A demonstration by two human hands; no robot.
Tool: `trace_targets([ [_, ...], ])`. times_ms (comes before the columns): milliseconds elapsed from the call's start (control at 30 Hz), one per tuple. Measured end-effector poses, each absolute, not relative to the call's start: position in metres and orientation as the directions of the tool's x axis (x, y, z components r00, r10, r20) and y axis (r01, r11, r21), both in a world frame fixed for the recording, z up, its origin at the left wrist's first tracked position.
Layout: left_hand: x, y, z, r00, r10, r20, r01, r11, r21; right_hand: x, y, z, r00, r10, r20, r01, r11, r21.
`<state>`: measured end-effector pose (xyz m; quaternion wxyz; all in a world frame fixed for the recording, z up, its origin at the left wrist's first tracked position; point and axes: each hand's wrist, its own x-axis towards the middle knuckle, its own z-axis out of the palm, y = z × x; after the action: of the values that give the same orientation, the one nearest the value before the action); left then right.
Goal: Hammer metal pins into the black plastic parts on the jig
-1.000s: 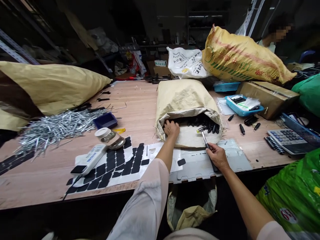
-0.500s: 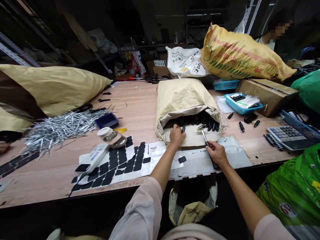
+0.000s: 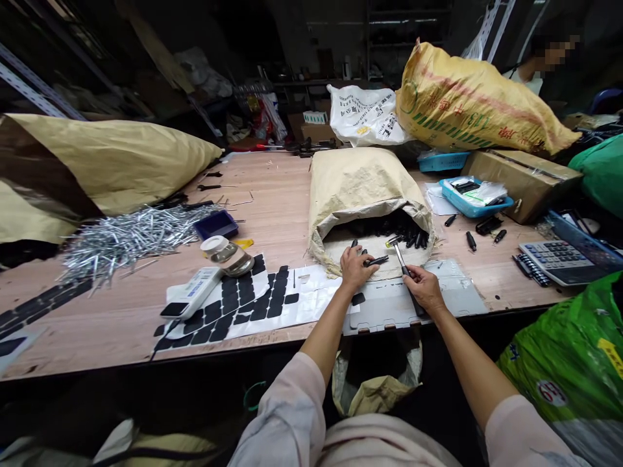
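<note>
My right hand (image 3: 424, 290) is closed round the black grip of a small hammer (image 3: 400, 257), whose metal head with a yellow face points away from me. My left hand (image 3: 357, 267) is closed on black plastic handles (image 3: 378, 261); one end sticks out to the right and another dark tip shows above the fingers. Both hands are in front of an open paper-like woven sack (image 3: 365, 172) lying on its side. Inside its mouth lies a heap of similar black handles (image 3: 411, 232). Under the hands is a grey sheet (image 3: 455, 292) at the table edge.
To the left are a pile of metal rods (image 3: 126, 243), a dark blue tray (image 3: 217, 225), a lidded jar (image 3: 228, 256), a white box-shaped device (image 3: 192, 293) and black stickers (image 3: 257, 305). On the right sit a blue basket (image 3: 479, 206), a carton (image 3: 530, 185), a calculator (image 3: 559, 259) and a green bag (image 3: 569, 350).
My left hand has drawn back from the sack's mouth toward me, with black handles in its fingers. The right hand still holds the hammer. The view has shifted slightly.
</note>
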<state>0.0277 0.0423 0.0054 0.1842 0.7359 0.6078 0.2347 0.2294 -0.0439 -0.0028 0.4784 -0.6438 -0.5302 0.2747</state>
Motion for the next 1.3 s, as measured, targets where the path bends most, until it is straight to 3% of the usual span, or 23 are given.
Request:
trace_targets([
  [167,0.026,0.045,0.001,0.169,0.98,0.102,0.769,-0.195,0.609,0.23,-0.052,0.004,0.245,0.958,0.148,0.393,0.041,-0.919],
  [500,0.027,0.046,-0.001,0.183,0.979,0.089,0.755,-0.198,0.625,0.215,-0.082,0.024,0.135,0.933,0.334,0.626,0.181,-0.758],
  [900,0.027,0.046,0.002,0.185,0.98,0.074,0.751,-0.189,0.633,0.206,-0.082,0.015,0.051,0.938,0.344,0.702,0.211,-0.68],
  [1033,0.028,0.045,0.005,0.177,0.982,0.067,0.753,-0.179,0.633,0.208,-0.078,0.011,0.047,0.957,0.287,0.675,0.181,-0.715],
  [1300,0.026,0.044,0.004,0.197,0.976,0.096,0.744,-0.212,0.633,0.23,-0.043,0.001,0.234,0.953,0.194,0.509,0.051,-0.859],
])
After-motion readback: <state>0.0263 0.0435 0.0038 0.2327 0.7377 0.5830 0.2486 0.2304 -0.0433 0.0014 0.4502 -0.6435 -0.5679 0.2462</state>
